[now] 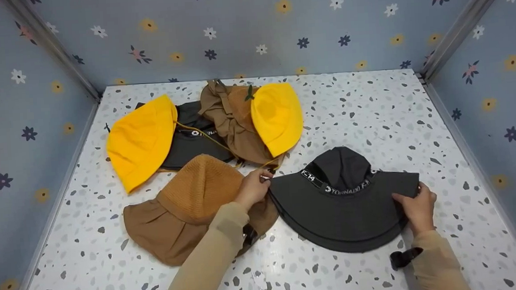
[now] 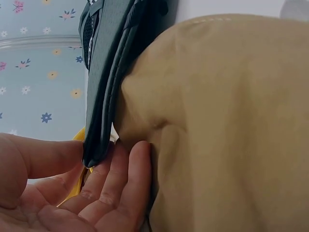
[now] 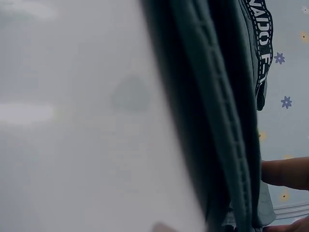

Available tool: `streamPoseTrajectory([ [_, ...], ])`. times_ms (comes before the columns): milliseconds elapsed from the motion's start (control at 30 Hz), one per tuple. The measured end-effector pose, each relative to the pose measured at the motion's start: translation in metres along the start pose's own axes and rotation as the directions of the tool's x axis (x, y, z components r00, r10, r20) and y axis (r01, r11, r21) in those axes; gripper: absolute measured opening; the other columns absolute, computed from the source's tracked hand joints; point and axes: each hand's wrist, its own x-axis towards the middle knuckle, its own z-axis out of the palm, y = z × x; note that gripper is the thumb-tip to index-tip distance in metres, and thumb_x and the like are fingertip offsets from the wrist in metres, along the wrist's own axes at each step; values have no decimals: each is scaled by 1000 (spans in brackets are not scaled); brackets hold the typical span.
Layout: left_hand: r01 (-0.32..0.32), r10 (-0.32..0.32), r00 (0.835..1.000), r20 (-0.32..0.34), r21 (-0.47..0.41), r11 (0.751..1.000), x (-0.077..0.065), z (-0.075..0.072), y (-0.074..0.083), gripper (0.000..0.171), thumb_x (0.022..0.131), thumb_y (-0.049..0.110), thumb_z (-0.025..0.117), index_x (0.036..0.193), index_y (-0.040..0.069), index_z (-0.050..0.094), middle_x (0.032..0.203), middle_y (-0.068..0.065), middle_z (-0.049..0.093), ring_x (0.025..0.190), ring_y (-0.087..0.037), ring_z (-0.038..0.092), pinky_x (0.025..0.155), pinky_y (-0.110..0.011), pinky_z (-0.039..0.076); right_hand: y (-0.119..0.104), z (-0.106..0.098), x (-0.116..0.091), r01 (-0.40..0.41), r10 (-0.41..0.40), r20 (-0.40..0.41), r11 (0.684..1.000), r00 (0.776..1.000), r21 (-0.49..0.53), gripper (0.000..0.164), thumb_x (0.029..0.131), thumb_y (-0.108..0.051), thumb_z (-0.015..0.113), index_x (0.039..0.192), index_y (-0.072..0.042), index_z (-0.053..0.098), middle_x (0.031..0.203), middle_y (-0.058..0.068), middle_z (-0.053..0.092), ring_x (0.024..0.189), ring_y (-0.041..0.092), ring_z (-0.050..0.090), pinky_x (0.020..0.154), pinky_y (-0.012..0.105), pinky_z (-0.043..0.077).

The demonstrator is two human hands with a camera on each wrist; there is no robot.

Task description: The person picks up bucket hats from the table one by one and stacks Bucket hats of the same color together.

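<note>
A wide-brimmed dark grey sun hat (image 1: 338,214) with a lettered band lies at the right of the middle, its crown towards the back. My left hand (image 1: 252,189) pinches the left corner of its brim; in the left wrist view the thumb presses on one side of the folded brim (image 2: 104,106) and fingers lie on the other. My right hand (image 1: 418,207) grips the brim's right end, thumb on top. Close up in the right wrist view are the stitched brim edges (image 3: 217,87), with most of that hand out of frame. Below my left hand spreads a brown hat (image 1: 198,198).
Behind lie a yellow bucket hat (image 1: 143,141), another dark hat (image 1: 191,149), another brown hat (image 1: 230,124) and a second yellow hat (image 1: 278,117), partly overlapping. A yellow cord (image 1: 206,137) trails between them. Flower-patterned walls (image 1: 251,29) enclose the speckled tabletop (image 1: 363,111).
</note>
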Motion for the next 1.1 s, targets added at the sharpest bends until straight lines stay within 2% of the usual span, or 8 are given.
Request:
streamPoseTrajectory([
  [133,-2,2,1000,-1,1,1000,1,-1,0,24,102,8,52,123,6,64,113,-16,63,95,-23,61,68,-28,52,1,-1,0,5,-5,8,998,1000,-63,88,87,-6,67,155,6,14,153,38,11,142,52,15,121,56,16],
  [267,30,-29,1000,6,-56,998,3,-4,0,28,101,10,54,129,6,60,122,-16,62,98,-24,61,74,-30,52,3,-4,0,-7,8,17,996,1000,-85,89,86,-9,69,156,3,15,155,36,8,142,51,7,119,61,12],
  [433,9,-27,996,-85,-210,978,8,-10,0,38,99,9,57,135,1,50,133,-20,54,112,-30,59,84,-34,53,4,-5,0,-16,18,32,999,999,-48,90,87,-10,70,157,2,14,157,33,4,143,49,4,120,58,13],
  [533,12,-57,991,-117,-357,934,11,-13,0,45,99,9,55,139,-1,38,141,-23,41,117,-33,54,91,-39,51,4,-5,0,-20,21,33,999,999,-39,91,86,-10,70,157,3,14,157,33,5,145,49,5,121,56,13],
  [633,56,-126,987,-97,-530,846,15,-18,0,54,101,10,51,147,0,24,147,-24,30,125,-35,48,100,-42,47,4,-5,1,-27,28,35,999,999,-43,91,86,-9,70,156,3,13,157,33,5,145,49,6,122,55,14],
  [833,127,-257,966,-36,-797,591,26,-25,0,68,103,11,49,158,8,9,152,-23,32,135,-34,44,111,-39,42,3,-6,5,-51,54,48,997,997,-58,90,87,-7,68,157,2,11,158,32,4,145,48,5,122,56,13],
  [967,114,-298,954,-16,-904,413,33,-26,1,73,103,11,49,159,13,3,157,-23,25,141,-36,36,114,-40,39,2,-7,8,-63,66,46,996,997,-63,90,87,-6,66,157,2,10,157,32,5,144,48,4,122,56,11],
  [1100,93,-303,953,7,-959,269,38,-25,3,81,103,10,51,159,20,-6,158,-23,25,144,-37,34,115,-43,39,2,-7,9,-68,71,44,995,996,-78,91,86,-6,67,157,2,10,157,33,6,143,48,6,122,56,11],
])
